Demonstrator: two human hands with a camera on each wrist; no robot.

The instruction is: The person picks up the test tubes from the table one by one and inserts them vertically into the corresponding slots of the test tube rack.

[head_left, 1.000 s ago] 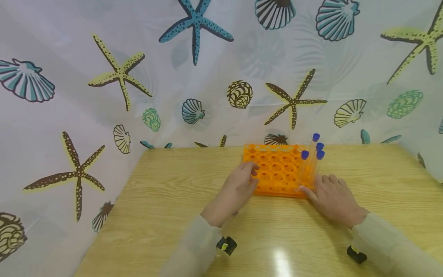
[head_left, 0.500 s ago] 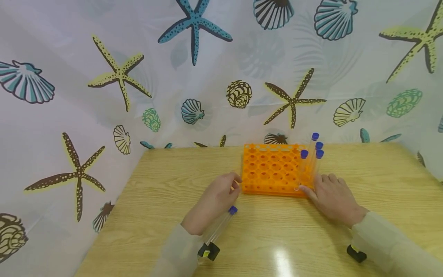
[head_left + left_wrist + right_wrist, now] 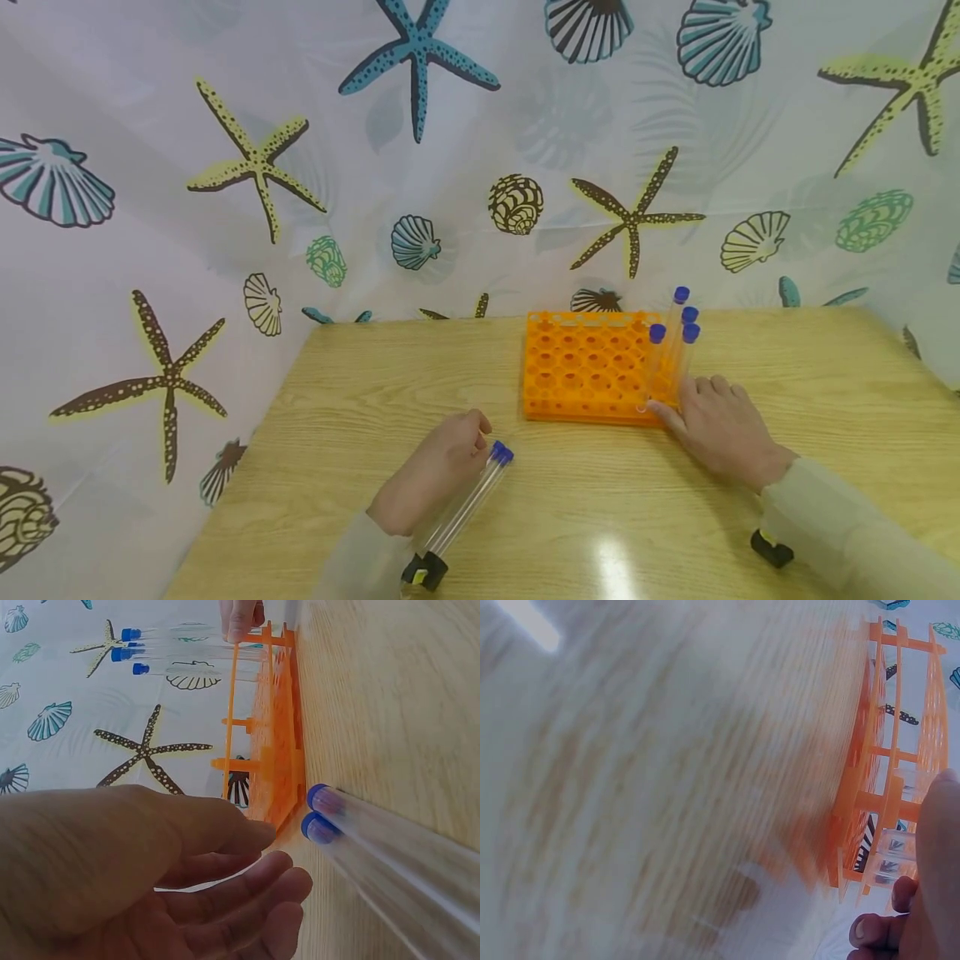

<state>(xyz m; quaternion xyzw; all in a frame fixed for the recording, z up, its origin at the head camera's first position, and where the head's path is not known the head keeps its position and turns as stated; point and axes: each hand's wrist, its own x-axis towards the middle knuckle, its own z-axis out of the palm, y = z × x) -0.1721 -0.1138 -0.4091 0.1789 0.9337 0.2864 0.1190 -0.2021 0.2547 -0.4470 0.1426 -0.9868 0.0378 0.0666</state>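
Note:
My left hand (image 3: 438, 462) hovers low over the table with loosely curled fingers and holds nothing. Just to its right, two clear test tubes (image 3: 472, 504) with blue caps lie side by side; the left wrist view shows their caps (image 3: 322, 796) past the fingertips. An orange test tube rack (image 3: 581, 367) stands further back. Several capped tubes (image 3: 686, 354) stand upright at its right end. There my right hand (image 3: 723, 429) grips the rack's end, thumb along the front edge and fingers around the side, as the right wrist view also shows at the rack's corner (image 3: 847, 855).
The wooden table (image 3: 360, 375) reaches back to a hanging cloth (image 3: 450, 167) printed with starfish and shells. A black camera mount (image 3: 425, 572) sits under the left wrist, another (image 3: 772, 550) under the right. Most rack holes toward the left are bare.
My left hand has drawn back from the rack's left side, toward the front left, uncovering the two lying tubes. The right hand keeps its place at the rack.

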